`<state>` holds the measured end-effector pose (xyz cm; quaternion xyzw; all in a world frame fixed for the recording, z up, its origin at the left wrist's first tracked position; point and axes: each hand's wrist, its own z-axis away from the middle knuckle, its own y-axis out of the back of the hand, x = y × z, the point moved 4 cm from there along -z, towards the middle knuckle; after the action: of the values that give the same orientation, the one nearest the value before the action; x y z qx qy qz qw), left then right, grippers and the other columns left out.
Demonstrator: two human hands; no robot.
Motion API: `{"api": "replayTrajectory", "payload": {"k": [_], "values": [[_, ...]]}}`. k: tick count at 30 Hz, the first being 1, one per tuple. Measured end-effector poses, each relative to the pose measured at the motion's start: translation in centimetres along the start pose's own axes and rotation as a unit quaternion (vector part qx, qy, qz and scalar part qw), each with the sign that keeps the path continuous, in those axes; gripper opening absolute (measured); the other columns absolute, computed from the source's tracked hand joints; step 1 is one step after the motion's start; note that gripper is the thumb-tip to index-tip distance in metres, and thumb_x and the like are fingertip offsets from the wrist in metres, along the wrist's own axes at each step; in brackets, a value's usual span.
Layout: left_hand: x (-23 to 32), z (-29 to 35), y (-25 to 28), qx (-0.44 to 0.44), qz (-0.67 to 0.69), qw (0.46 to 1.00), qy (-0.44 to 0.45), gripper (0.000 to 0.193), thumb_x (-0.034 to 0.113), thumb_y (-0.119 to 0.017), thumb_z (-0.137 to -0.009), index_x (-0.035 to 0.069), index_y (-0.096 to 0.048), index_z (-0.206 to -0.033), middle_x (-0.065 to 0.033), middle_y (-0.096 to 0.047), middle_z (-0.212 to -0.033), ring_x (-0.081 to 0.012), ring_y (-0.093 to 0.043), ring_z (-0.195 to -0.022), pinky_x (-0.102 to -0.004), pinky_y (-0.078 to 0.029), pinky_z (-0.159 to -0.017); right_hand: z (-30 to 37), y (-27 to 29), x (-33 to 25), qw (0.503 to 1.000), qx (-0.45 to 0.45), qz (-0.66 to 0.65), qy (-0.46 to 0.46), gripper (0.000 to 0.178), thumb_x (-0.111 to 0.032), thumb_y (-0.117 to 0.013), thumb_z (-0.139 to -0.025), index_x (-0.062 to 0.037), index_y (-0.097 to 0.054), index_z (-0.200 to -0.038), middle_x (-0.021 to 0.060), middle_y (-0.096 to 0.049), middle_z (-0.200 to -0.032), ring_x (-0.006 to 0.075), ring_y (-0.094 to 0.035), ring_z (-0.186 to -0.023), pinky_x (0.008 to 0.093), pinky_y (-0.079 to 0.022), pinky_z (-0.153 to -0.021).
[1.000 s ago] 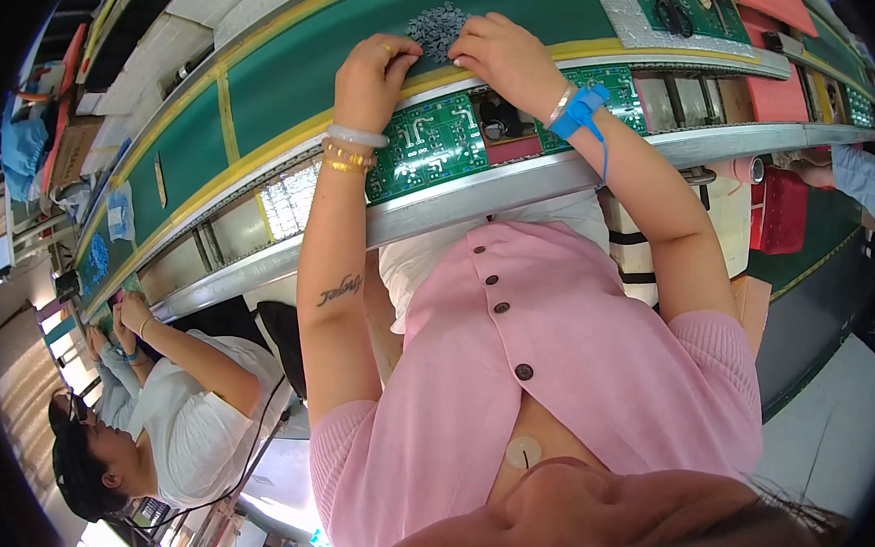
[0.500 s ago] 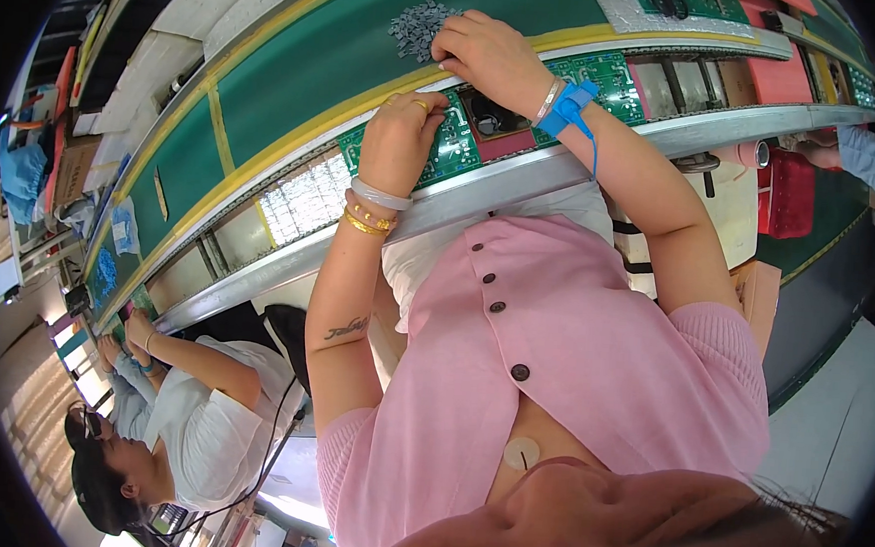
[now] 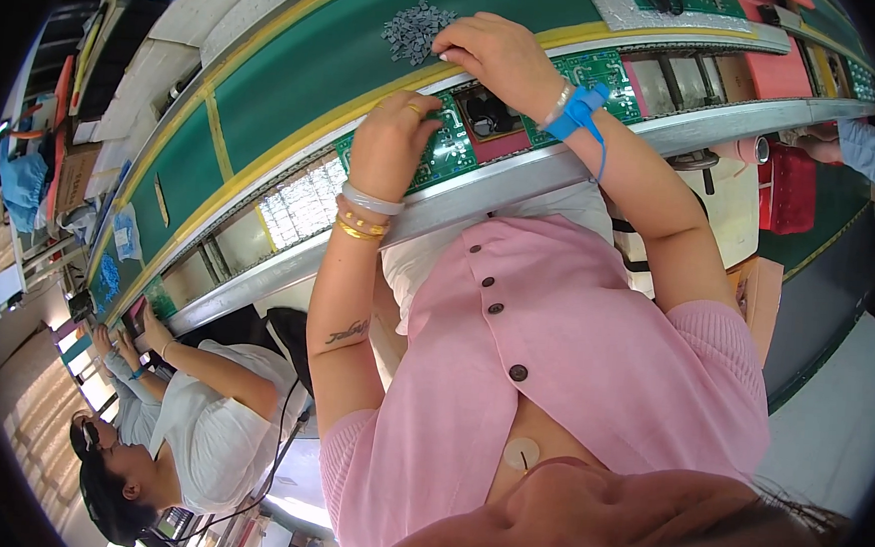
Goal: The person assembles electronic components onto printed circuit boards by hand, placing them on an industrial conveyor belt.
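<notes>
My left hand [image 3: 393, 148] is over a green circuit board [image 3: 453, 146], its fingers curled and its thumb close to the forefinger. Whatever may be between those fingertips is too small to make out. At the near edge of a heap of small grey parts [image 3: 416, 32], my right hand [image 3: 502, 65] has its thumb and fingers drawn together in a pinch. Its fingertips do not show clearly what they hold. A second green circuit board [image 3: 597, 83] lies in the rail beyond my right wrist, which wears a blue strap [image 3: 578, 112].
A green belt [image 3: 300, 63] edged with yellow tape runs behind the metal rail [image 3: 525, 159]. Between the boards sits a dark part in a frame [image 3: 487, 116]. At left a co-worker in white [image 3: 218, 426] works along the same line, near small blue parts [image 3: 108, 275].
My right hand has shifted slightly right, away from the grey heap. My left hand has moved a little left, uncovering more board. The co-worker's hands at left have shifted.
</notes>
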<state>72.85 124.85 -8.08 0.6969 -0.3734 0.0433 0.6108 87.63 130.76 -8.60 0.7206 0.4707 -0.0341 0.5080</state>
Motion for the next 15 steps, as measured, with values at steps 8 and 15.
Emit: {"api": "replayTrajectory", "payload": {"k": [8,15], "values": [[-6.2,-4.3,1.1,0.074,0.015,0.991,0.109,0.01,0.01,-0.069,-0.071,0.005,-0.066,-0.079,-0.0076,-0.061,-0.081,-0.0207,-0.06,-0.07,-0.0308,-0.048,-0.063,2.9,-0.7,-5.4,0.992,-0.079,-0.1,-0.005,0.008,-0.011,-0.062,-0.075,-0.0071,-0.058,-0.081,0.005,-0.057,-0.083,0.025,-0.053,-0.081,0.0344,-0.045,-0.071],[-6.2,-3.6,1.6,0.037,0.065,0.992,0.102,0.013,0.008,-0.068,-0.074,0.003,-0.066,-0.086,-0.0058,-0.062,-0.08,-0.0129,-0.06,-0.067,-0.0237,-0.048,-0.064,3.9,-4.0,-6.2,0.987,-0.141,-0.079,0.025,0.008,-0.005,-0.062,-0.072,-0.0039,-0.059,-0.079,0.0062,-0.054,-0.092,0.0243,-0.05,-0.088,0.0328,-0.044,-0.078]]}}
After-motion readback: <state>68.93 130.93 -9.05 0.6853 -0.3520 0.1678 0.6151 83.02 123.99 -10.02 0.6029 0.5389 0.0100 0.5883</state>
